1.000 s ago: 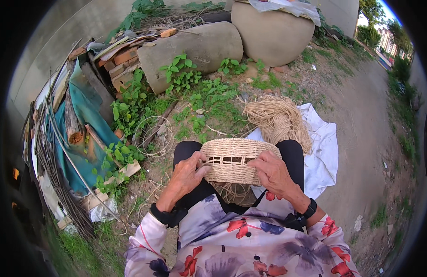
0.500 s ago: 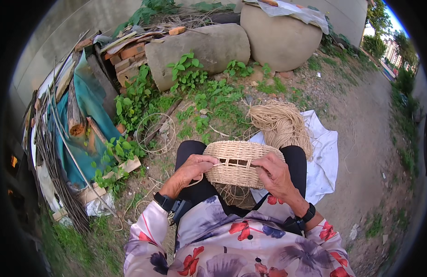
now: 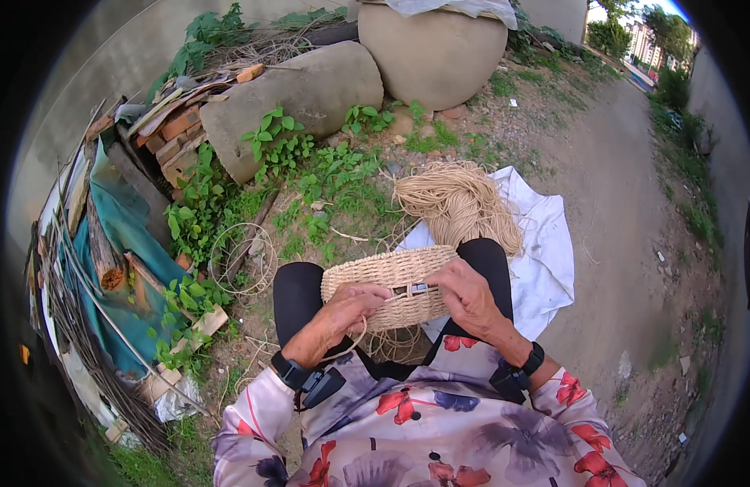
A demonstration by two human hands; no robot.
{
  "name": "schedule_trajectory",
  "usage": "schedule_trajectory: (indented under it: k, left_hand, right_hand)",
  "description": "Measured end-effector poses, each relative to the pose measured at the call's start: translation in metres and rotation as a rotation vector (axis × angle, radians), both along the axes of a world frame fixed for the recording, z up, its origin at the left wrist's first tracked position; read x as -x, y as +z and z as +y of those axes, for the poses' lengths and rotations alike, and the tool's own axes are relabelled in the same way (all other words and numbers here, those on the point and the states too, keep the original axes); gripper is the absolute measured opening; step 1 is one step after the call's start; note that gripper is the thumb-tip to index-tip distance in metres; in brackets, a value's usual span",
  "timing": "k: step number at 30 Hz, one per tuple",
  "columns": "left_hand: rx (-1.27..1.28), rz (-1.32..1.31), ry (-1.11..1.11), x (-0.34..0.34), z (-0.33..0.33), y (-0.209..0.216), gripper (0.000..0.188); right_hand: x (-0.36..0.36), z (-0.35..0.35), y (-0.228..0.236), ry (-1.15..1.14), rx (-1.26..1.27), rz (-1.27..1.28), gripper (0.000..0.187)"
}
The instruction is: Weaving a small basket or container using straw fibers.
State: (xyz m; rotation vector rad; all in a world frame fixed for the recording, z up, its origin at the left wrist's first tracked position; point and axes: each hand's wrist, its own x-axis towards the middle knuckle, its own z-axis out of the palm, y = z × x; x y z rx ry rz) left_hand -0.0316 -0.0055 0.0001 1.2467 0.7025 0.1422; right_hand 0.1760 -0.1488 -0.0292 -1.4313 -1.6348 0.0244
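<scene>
Resting on the person's lap, the woven basket looks light, bendy and rough, best held by its rim. Left hand fingers curl around its near edge, pinching a strand. Right hand fingers press together on it. No labels or signs show.
</scene>
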Motion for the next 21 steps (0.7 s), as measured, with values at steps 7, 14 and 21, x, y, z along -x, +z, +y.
schedule_trajectory:
  k: [7,14,21]
  left_hand:
    - [-0.044,0.013,-0.064,-0.006,0.008,0.001,0.021]
    - [-0.095,0.049,-0.169,-0.032,0.012,0.016,0.022]
    - [-0.154,0.137,-0.187,-0.035,0.008,0.029,0.019]
  right_hand:
    - [0.022,0.002,0.007,-0.03,0.13,-0.094,0.033]
    - [-0.007,-0.011,-0.005,0.042,0.116,0.219,0.032]
    - [-0.013,-0.011,-0.013,0.045,0.071,0.305,0.027]
